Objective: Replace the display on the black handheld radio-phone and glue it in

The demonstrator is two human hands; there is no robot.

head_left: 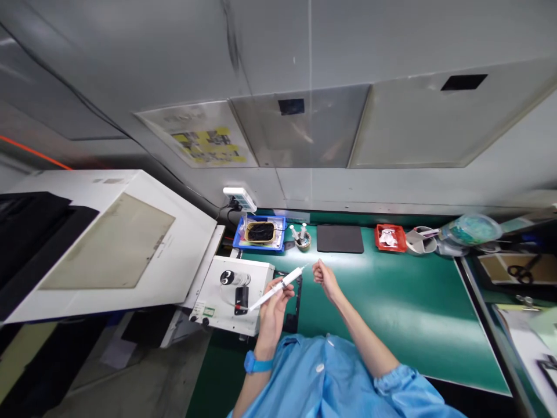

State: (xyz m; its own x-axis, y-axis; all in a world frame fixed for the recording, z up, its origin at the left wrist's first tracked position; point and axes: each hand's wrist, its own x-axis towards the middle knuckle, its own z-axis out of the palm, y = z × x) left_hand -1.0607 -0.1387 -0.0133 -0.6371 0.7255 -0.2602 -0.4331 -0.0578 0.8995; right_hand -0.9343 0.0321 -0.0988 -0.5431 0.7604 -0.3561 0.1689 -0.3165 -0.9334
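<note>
My left hand is closed around a long white syringe, tilted with its thin tip up toward the right. The syringe's rear end reaches down to the left over a white box-shaped device. Just right of the tip is my right hand, its fingers curled together with a small gap to the syringe. Whatever those fingers hold, if anything, is too small to make out. Behind the hands, a small round pot holds more syringes standing upright.
The white device stands at the left of the green bench. Along the back are a blue tray, a dark flat pad, a red tray and a white holder. Scissors lie at the right.
</note>
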